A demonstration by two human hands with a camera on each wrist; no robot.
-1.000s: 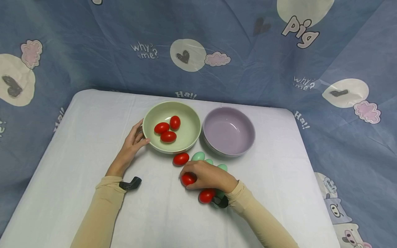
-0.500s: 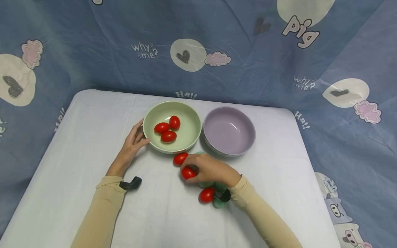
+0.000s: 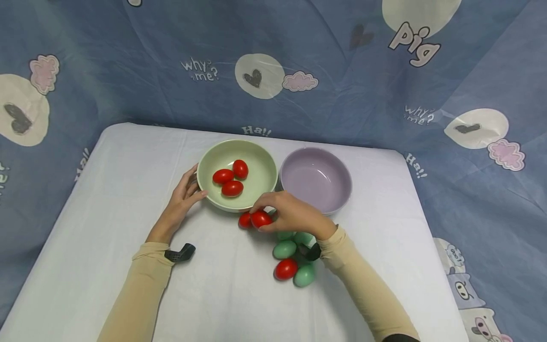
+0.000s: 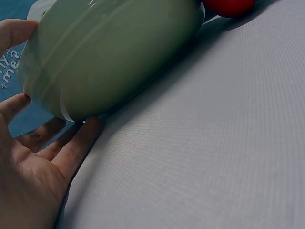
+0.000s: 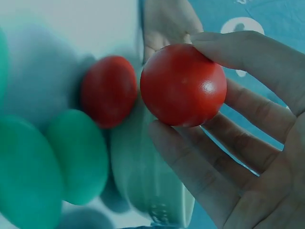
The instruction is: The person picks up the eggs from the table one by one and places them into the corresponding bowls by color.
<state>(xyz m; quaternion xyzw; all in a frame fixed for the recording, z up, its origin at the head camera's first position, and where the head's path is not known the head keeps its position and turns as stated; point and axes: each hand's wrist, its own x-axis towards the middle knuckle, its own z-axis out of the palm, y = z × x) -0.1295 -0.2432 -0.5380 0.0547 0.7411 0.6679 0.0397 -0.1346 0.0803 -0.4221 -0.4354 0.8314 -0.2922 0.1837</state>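
Blue printed cloth [image 3: 158, 42] hangs behind our white-covered table [image 3: 85, 247]. Our right hand [image 3: 295, 213] pinches a red egg [image 3: 260, 219] between thumb and fingers, parted only as far as the egg makes them, just by the near rim of the green bowl [image 3: 260, 166]; our knuckles face up and the forearm slants in from the lower right. Our left hand [image 3: 180, 202] spreads relaxed fingers and thumb against the bowl's left side, touching without wrapping it. Three red eggs [image 3: 232, 188] lie inside. Near our right wrist sit green eggs [image 3: 284, 249] and a loose red egg [image 3: 286, 269], with the purple bowl [image 3: 316, 180] beyond.
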